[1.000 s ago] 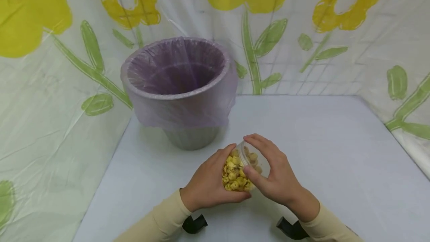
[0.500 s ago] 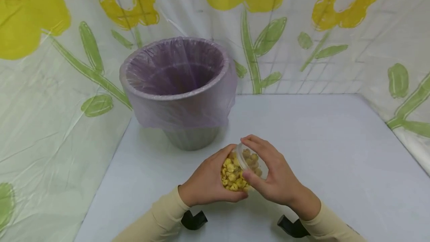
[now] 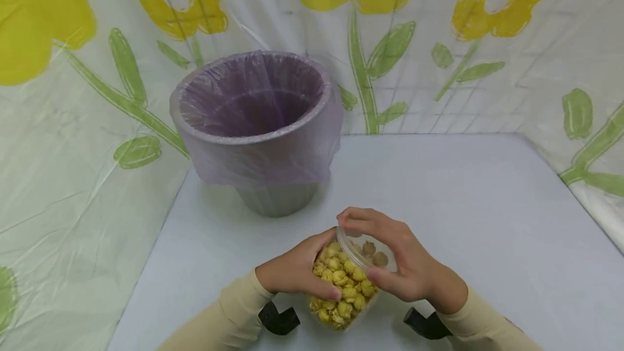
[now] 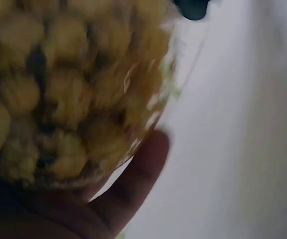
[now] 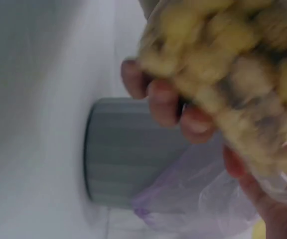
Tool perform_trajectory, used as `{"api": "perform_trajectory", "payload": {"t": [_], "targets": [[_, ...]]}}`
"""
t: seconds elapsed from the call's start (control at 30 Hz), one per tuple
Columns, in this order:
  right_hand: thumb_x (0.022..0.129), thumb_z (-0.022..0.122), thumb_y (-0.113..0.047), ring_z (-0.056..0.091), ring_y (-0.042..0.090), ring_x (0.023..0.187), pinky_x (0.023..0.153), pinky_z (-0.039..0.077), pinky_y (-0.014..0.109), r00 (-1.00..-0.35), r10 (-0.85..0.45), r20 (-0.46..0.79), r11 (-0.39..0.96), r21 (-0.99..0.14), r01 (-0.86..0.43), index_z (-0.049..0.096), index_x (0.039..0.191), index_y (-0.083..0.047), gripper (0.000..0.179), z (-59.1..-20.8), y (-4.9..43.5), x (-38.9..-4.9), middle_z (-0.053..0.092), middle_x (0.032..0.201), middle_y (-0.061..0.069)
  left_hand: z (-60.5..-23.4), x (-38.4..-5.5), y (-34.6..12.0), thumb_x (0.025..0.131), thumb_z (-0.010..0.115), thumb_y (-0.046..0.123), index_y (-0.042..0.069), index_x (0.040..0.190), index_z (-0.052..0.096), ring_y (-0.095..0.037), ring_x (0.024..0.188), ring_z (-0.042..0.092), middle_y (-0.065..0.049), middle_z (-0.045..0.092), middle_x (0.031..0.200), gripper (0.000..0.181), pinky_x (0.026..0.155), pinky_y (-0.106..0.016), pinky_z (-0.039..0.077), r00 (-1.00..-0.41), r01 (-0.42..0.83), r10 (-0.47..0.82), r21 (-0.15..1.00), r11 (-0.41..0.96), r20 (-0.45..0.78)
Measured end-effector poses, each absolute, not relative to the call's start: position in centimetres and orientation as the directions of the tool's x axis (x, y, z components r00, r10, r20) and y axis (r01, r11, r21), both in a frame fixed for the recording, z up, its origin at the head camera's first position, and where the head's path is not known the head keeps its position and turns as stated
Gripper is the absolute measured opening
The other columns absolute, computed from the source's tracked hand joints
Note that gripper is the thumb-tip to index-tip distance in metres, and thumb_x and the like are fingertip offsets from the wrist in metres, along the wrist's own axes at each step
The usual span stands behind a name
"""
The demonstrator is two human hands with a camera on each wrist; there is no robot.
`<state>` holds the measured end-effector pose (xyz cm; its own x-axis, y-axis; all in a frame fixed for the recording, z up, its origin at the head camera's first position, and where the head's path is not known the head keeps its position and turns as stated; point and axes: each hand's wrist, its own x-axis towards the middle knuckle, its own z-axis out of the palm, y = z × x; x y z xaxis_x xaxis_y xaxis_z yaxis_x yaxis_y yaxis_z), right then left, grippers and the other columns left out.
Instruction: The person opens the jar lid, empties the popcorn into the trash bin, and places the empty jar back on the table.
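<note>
- Head view: no text, label, brand, number or sign can be read.
- Left wrist view: none readable; blurred.
- Right wrist view: none readable; also blurred.

Snug cream sleeves [image 3: 221, 316], angular black wrist pieces [image 3: 279, 320]

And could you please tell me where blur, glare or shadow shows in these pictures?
Head view: the jar looks fairly crisp under soft light, with a faint shadow beside the bin; left wrist view: dim, the jar blurred, pale glints along its edge; right wrist view: jar blurred too, with white glints at lower right.
</note>
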<state>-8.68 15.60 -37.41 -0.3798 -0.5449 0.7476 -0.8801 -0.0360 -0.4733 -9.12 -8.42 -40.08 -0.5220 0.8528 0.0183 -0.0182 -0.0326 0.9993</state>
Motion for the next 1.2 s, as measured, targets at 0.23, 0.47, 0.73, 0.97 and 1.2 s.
{"api": "perform_trajectory", "payload": {"t": [0.23,0.47,0.73,0.97,1.2], "targets": [[0.107,0.049,-0.039,0.051,0.035,0.142,0.113,0.046,0.048,-0.298,-0.596,0.746,-0.109,-0.443,-0.890,0.049,0.152,0.001,0.060,-37.2,15.5,-9.0,0.051,0.154,0.020,-40.8,-9.4,-8.9,0.088,0.079,0.047,0.011,0.163,0.027,-0.019,0.115,0.069,-0.006,0.062,0.138,0.098,0.099,-0.044,0.058,-0.442,-0.094,0.896,0.992,-0.088,0.037],[0.106,0.059,-0.037,0.046,0.032,0.147,0.117,0.042,0.045,-0.434,-0.650,0.624,0.150,-0.454,-0.878,0.052,0.153,-0.009,0.055,-36.6,16.9,-8.5,0.046,0.160,0.015,-40.4,-9.6,-9.0,0.086,0.084,0.041,0.023,0.154,0.037,-0.021,0.109,0.068,-0.003,0.062,0.130,0.085,0.093,-0.042,0.060,-0.573,0.014,0.819,0.999,0.036,-0.021],[0.105,0.064,-0.038,0.038,0.032,0.153,0.108,0.043,0.068,-0.825,-0.456,0.335,0.577,-0.595,-0.560,0.041,0.161,-0.027,0.062,-35.2,15.3,-7.2,0.035,0.168,0.002,-39.2,-9.4,-7.9,0.079,0.093,0.033,0.035,0.158,0.036,-0.019,0.110,0.066,0.003,0.062,0.132,0.097,0.089,-0.037,0.060,-0.768,0.185,0.639,0.966,0.181,0.027],[0.108,0.049,-0.056,0.049,0.039,0.143,0.099,0.050,0.069,-0.941,-0.297,0.162,0.723,-0.606,-0.332,0.036,0.164,-0.024,0.066,-34.7,13.5,-7.6,0.040,0.164,0.008,-39.1,-9.1,-7.5,0.073,0.097,0.040,0.040,0.156,0.039,-0.013,0.112,0.059,0.012,0.055,0.133,0.101,0.091,-0.036,0.057,-0.846,0.313,0.521,0.898,0.310,0.115],[0.107,0.055,-0.051,0.053,0.034,0.140,0.105,0.048,0.064,-0.931,-0.302,0.206,0.662,-0.658,-0.360,0.045,0.160,-0.024,0.061,-35.0,13.4,-7.8,0.047,0.157,0.006,-38.8,-8.9,-7.3,0.072,0.097,0.041,0.038,0.158,0.035,-0.010,0.118,0.056,0.012,0.052,0.138,0.106,0.096,-0.036,0.054,-0.856,0.365,0.494,0.853,0.374,0.150]]}}
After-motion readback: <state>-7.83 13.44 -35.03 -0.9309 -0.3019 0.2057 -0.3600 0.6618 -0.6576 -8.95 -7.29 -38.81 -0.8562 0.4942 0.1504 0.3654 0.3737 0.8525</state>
